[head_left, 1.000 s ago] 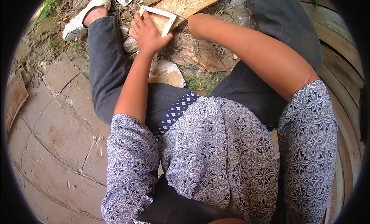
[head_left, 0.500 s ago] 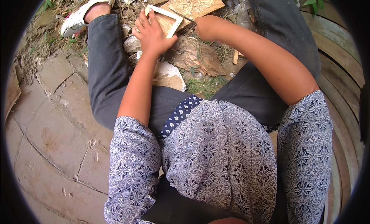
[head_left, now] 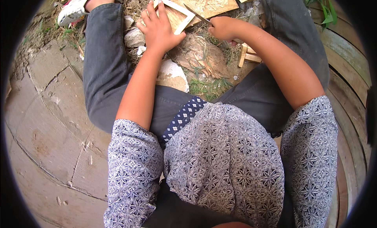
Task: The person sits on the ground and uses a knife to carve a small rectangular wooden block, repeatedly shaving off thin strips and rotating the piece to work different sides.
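Observation:
My left hand [head_left: 160,33] grips a small pale wooden frame [head_left: 187,22], its fingers over the left side and the thumb by the lower corner. Under the frame lies a flat wooden board [head_left: 208,3], with shavings on its surface. My right hand [head_left: 224,28] is closed around the handle of a knife [head_left: 200,17], most of which the fingers hide. The dark blade points up and left, close to the frame's right corner; whether it touches the wood I cannot tell.
A rough chunk of wood [head_left: 202,57] and a pale round-edged slab [head_left: 172,77] lie between my legs. Short joined wood strips [head_left: 246,55] rest near my right thigh. Cracked paving [head_left: 51,130] is at left, curved planks [head_left: 345,75] at right.
My right hand and the knife have drawn a little to the right, away from the frame. My left hand keeps its hold on the frame. The whole view has shifted slightly.

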A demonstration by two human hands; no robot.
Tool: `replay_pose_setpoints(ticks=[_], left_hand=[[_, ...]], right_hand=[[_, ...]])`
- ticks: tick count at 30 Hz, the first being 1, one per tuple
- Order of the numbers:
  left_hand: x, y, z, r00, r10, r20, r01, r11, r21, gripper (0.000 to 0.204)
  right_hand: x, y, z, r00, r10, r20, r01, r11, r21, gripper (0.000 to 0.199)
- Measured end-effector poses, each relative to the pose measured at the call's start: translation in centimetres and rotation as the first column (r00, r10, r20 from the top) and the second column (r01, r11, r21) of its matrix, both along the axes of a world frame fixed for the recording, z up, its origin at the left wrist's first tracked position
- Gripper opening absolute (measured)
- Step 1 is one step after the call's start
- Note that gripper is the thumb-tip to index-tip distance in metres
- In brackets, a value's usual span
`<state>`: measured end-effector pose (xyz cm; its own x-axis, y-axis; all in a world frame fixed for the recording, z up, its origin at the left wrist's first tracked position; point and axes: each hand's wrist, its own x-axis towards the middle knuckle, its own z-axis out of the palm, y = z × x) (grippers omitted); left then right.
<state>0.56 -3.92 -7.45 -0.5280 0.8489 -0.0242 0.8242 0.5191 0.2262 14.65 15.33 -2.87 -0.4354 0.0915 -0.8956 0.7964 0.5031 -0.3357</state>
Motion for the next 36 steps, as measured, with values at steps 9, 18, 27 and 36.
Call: replay_pose_setpoints(ticks=[9, 18, 27, 36], left_hand=[[-6.7, -0.1, 2.7, 0.608, -0.049, 0.792, -0.164, 0.969, 0.187, 0.115], [-7.0, 0.2, 6.0, 0.322, -0.109, 0.940, -0.151, 0.975, 0.164, 0.098], [-5.0, 0.5, 4.5, 0.961, -0.159, 0.225, 0.136, 0.984, 0.114, 0.112], [-6.3, 1.5, 9.2, 0.110, -0.002, 0.994, -0.112, 0.994, 0.014, 0.081]], right_hand=[[0.2, 1.7, 6.1, 0.871, -0.358, -0.337, 0.333, 0.934, -0.133, 0.036], [0.7, 0.7, 7.0, 0.818, -0.435, -0.376, 0.397, 0.900, -0.177, 0.033], [-0.1, 0.6, 7.0, 0.855, -0.337, -0.393, 0.344, 0.937, -0.056, 0.038], [0.1, 2.8, 7.4, 0.819, -0.416, -0.394, 0.404, 0.907, -0.119, 0.044]])
